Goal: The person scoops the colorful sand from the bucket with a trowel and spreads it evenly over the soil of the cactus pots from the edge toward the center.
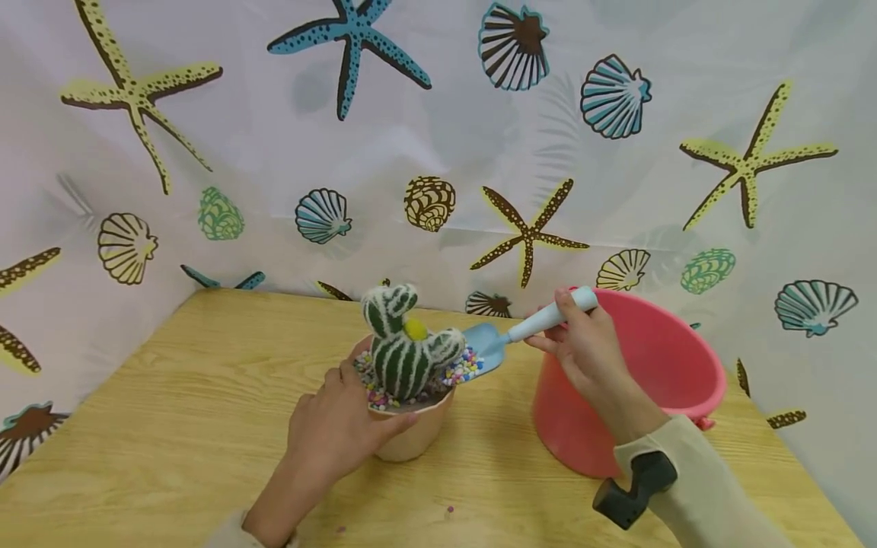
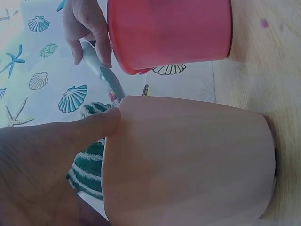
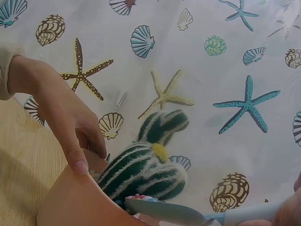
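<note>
In the head view a small light-blue garden trowel (image 1: 486,344) carries colourful pebbles (image 1: 464,365) on its blade, which lies over the right rim of a peach flower pot (image 1: 413,441). My right hand (image 1: 591,342) grips the trowel by its pale handle. A green and white artificial cactus (image 1: 404,364) with a yellow flower stands in the pot, and more coloured pebbles surround its base. My left hand (image 1: 336,418) holds the pot at its left rim, with the thumb along the near side. From the left wrist view, the pot's wall (image 2: 188,155) hides most of the trowel blade.
A large pink-red bucket (image 1: 569,411) stands right of the pot, partly behind my right forearm; its inside bottom is hidden. Stray pebbles (image 1: 450,509) lie on the wooden table (image 1: 171,426). A white sheet (image 1: 260,152) with starfish and shells hangs behind.
</note>
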A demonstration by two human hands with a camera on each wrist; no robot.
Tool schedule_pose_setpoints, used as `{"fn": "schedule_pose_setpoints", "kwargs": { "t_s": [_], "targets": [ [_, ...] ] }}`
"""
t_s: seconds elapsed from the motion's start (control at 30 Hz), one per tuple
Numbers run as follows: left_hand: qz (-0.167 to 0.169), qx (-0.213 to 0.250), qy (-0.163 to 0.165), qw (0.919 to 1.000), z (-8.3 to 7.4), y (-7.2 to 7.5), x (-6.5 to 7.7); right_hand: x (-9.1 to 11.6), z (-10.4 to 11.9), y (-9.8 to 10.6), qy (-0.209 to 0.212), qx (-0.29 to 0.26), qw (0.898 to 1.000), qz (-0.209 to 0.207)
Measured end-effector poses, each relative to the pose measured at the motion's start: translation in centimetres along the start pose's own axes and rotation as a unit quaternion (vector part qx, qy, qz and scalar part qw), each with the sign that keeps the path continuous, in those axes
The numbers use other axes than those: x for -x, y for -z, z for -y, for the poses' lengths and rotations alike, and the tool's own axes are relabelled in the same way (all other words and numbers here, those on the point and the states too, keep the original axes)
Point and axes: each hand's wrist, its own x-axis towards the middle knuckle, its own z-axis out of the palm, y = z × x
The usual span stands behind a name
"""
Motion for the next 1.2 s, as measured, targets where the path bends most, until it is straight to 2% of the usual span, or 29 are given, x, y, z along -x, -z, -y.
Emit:
{"fn": "schedule_pose_setpoints", "kwargs": {
  "t_s": [0.2, 0.33, 0.5, 0.73, 1.03, 1.2],
  "targets": [
    [0.004, 0.056, -0.002, 0.9984, 0.5, -0.3, -0.3, -0.1, -0.4, -0.4, 0.013, 0.011, 1.000, 0.002],
    [0.043, 0.113, -0.016, 0.9925, 1.4, -0.3, -0.7, 0.1, -0.5, -0.8, 0.019, 0.034, 0.999, -0.001],
    [0.093, 0.176, -0.041, 0.9791, 2.5, 0.0, -1.1, 0.1, -0.6, -1.1, 0.044, 0.063, 0.997, 0.010],
    [0.107, 0.173, -0.070, 0.9767, 3.3, 0.3, -1.5, 0.3, -0.2, -1.5, 0.105, 0.115, 0.988, 0.020],
    [0.110, 0.169, -0.071, 0.9769, 3.3, 0.4, -1.4, 0.5, 1.2, -2.0, 0.163, 0.140, 0.977, 0.009],
    [0.108, 0.162, -0.067, 0.9786, 3.2, 0.3, -1.4, 0.4, 0.6, -2.5, 0.181, 0.165, 0.969, 0.012]
  ]
}}
